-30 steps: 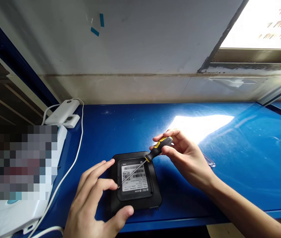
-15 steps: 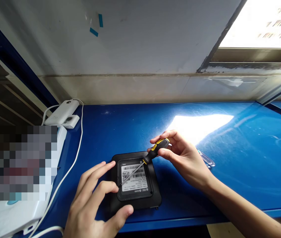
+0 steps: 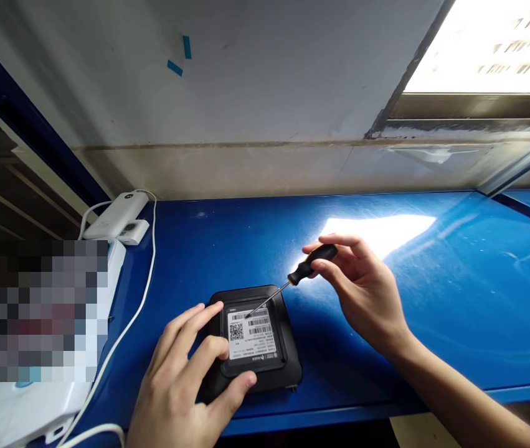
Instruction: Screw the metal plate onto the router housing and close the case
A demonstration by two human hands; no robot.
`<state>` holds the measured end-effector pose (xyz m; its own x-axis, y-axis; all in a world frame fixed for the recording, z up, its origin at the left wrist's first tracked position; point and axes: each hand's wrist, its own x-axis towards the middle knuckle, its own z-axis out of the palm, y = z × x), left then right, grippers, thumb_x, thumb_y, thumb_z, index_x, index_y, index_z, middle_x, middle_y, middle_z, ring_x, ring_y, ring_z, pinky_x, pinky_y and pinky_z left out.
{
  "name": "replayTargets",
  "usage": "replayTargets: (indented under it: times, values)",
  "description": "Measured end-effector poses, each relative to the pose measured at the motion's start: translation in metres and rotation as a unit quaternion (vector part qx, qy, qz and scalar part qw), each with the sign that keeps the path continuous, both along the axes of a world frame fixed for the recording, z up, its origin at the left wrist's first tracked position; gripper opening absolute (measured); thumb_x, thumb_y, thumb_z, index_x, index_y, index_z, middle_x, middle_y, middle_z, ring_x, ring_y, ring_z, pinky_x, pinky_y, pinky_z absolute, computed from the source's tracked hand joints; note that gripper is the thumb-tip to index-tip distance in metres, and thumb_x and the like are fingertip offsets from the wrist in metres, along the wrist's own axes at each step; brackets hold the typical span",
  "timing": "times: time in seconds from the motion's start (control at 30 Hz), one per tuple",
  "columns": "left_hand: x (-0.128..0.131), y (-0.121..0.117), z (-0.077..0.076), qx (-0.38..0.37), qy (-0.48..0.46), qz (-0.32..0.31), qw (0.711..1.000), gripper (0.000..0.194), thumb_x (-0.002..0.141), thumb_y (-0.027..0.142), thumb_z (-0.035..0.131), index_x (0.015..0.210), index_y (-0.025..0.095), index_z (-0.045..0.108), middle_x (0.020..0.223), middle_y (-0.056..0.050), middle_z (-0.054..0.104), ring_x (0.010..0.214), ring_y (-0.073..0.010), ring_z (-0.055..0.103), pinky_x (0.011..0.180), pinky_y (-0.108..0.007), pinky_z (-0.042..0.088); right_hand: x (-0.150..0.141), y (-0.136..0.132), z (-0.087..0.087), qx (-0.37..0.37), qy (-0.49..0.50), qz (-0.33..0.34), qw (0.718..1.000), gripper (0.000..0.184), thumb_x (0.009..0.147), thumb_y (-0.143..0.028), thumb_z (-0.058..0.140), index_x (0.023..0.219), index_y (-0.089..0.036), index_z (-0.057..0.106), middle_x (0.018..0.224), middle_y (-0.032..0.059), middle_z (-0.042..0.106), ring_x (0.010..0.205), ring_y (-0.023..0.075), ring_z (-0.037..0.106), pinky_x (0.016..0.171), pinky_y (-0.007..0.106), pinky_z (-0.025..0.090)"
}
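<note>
A black set-top-box-like device (image 3: 290, 354) lies label side up on the blue desk, close to its front edge. Its white label (image 3: 251, 336) carries a QR code and barcodes. My left hand (image 3: 190, 373) rests over the device's left side, fingers apart, fingertips at its edge and on its top. In my right hand (image 3: 362, 286), thumb and fingers grip the black-and-yellow handle of a screwdriver (image 3: 302, 272). The shaft slants down to the left, its tip over the upper part of the label; whether it touches, I cannot tell.
Along the left stand a white power bank-like block (image 3: 118, 214), a small white adapter (image 3: 134, 231) and a white case (image 3: 40, 410), partly pixelated. A white cable (image 3: 146, 286) runs beside them. Behind the desk (image 3: 227, 242) rises a wall with a window.
My right hand has drawn the screwdriver up and to the right; its tip has left the label's left edge near my left forefinger. My left hand stays on the device, almost unmoved.
</note>
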<state>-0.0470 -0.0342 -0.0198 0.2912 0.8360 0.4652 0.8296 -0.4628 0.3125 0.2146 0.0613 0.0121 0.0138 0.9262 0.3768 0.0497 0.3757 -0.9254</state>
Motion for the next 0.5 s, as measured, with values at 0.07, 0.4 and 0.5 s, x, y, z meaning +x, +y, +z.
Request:
replayTargets:
  times: [0.07,0.4,0.5]
  values:
    - [0.001,-0.001,0.000,-0.010,0.002,0.001,1.000,0.015,0.096,0.038,0.068,0.094,0.030,0.055,0.144,-0.008,0.061,0.135,-0.0327,0.052,0.098,-0.049,0.055,0.002,-0.001,0.000,0.042,-0.027,-0.057,0.997,0.024,0.093,-0.027,0.077,0.115,-0.029,0.067,0.100,-0.0009,0.080,0.079,0.0118,0.077,0.074,0.023,0.068]
    - [0.011,-0.009,-0.005,-0.077,-0.087,0.063,0.991,0.025,0.096,0.053,0.062,0.100,0.032,0.051,0.147,-0.006,0.062,0.137,-0.0330,0.052,0.103,-0.052,0.050,0.005,-0.005,-0.002,0.177,-0.085,-0.138,0.971,0.036,0.095,-0.019,0.073,0.128,-0.031,0.063,0.111,-0.0008,0.079,0.090,0.0110,0.077,0.079,0.021,0.067]
    - [0.008,-0.007,-0.006,-0.075,-0.073,0.069,0.992,0.031,0.096,0.056,0.061,0.113,0.032,0.053,0.149,-0.007,0.061,0.138,-0.0329,0.054,0.106,-0.053,0.051,0.006,-0.005,-0.002,0.189,-0.092,-0.147,0.967,0.038,0.096,-0.017,0.072,0.130,-0.030,0.064,0.112,-0.0010,0.079,0.089,0.0100,0.077,0.080,0.020,0.067]
